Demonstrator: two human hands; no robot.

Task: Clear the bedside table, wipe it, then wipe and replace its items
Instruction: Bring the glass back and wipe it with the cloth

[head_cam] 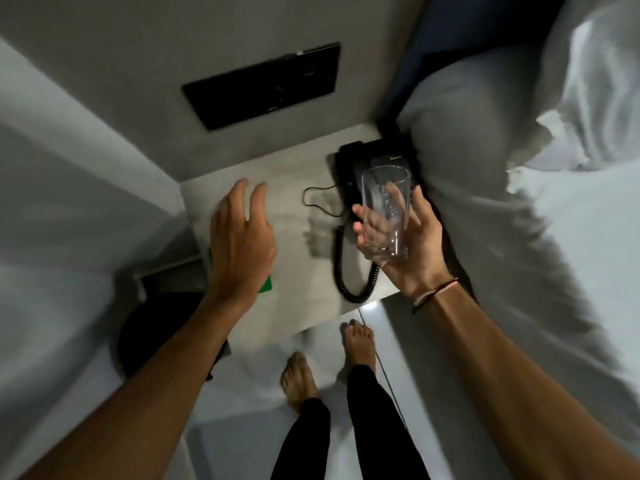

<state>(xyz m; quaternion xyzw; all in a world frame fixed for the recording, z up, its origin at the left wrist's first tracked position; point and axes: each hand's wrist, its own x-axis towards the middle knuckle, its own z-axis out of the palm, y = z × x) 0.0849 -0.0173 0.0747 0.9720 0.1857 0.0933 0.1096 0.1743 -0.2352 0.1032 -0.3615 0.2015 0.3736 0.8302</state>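
A pale bedside table (298, 299) stands below me against the wall. My right hand (412, 244) holds a clear drinking glass (386, 213) upright above the table's right side. Behind the glass sits a black telephone (353, 164), and its coiled cord (341, 268) runs toward the table's front edge. My left hand (242, 244) hovers over the table's left part with fingers spread and nothing in it. A green flat item (267, 284) shows from under that hand; most of it is hidden.
A bed with a white pillow (460, 140) and sheets presses against the table's right side. A black switch panel (263, 84) is on the wall behind. A dark round object (152, 337) sits on the floor at left. My bare feet (329, 358) stand in front on pale tiles.
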